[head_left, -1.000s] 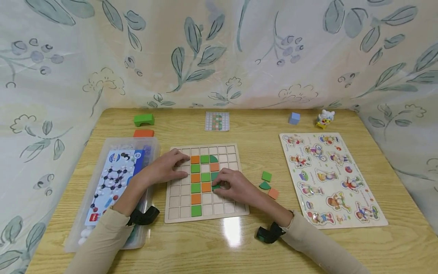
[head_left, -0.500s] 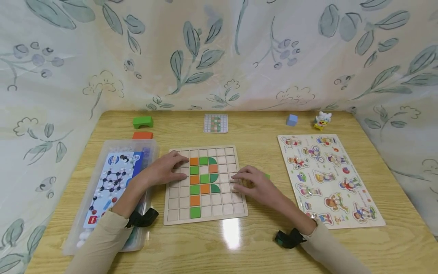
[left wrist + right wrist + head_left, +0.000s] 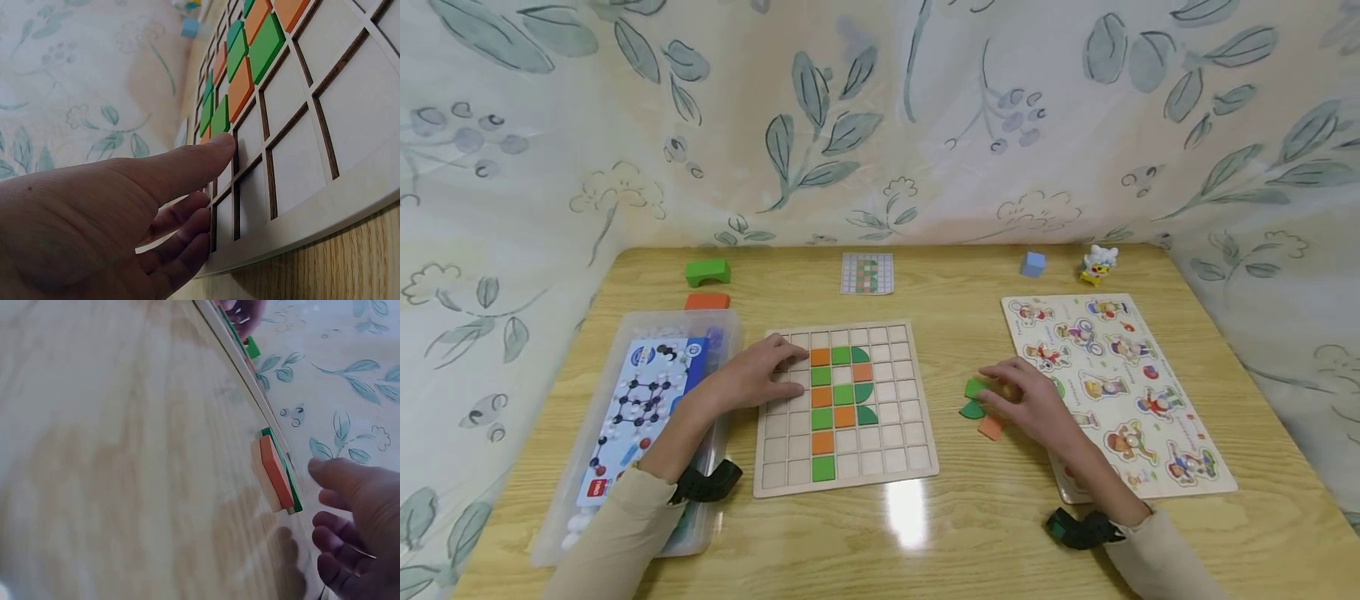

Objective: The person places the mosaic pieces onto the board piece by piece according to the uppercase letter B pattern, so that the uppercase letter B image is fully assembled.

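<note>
A wooden grid board (image 3: pixel 886 461) lies mid-table, with orange and green square tiles and dark green quarter-circle tiles set in its cells. My left hand (image 3: pixel 756 377) rests at the board's left side, thumb and fingers spread. In the left wrist view, the thumb of that hand (image 3: pixel 106 206) lies over bare cells beside a green tile (image 3: pixel 220 116). To the right of the board, my right hand (image 3: pixel 1030 402) hovers at three loose tiles: a green square (image 3: pixel 973 388), a green quarter-circle (image 3: pixel 972 410) and an orange square (image 3: pixel 990 427). Its fingers stand apart with nothing between them.
A clear plastic box (image 3: pixel 715 467) with a molecule-model picture stands left. On the right lies a wooden figure puzzle (image 3: pixel 1108 454). Along the back are a green arch block (image 3: pixel 707 271), an orange block (image 3: pixel 707 301), a pattern card (image 3: pixel 867 273), a blue cube (image 3: pixel 1033 264) and a small figurine (image 3: pixel 1098 265).
My right hand has left the dark green quarter-circle tile in the board and moved right to the loose tiles. My left hand has stayed at the board's left side.
</note>
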The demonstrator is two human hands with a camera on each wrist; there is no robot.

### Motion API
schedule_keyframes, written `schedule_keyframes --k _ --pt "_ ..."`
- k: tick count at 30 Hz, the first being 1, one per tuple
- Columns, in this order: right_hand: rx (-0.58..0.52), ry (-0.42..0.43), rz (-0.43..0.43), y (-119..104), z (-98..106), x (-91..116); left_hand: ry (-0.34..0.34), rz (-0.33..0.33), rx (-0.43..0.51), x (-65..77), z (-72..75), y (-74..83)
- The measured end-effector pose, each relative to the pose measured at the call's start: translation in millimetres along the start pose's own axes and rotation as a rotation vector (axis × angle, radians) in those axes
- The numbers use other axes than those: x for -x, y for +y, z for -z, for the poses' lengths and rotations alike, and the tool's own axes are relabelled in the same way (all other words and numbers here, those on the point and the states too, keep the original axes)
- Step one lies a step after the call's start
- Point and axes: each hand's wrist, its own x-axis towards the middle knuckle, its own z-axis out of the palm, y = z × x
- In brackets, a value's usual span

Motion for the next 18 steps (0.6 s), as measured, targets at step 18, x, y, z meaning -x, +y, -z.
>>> schedule_keyframes --k 18 --pt "0.047 -0.053 -0.03 6.0 -6.4 -2.2 -0.001 0.015 -0.002 2.1 -0.2 1.4"
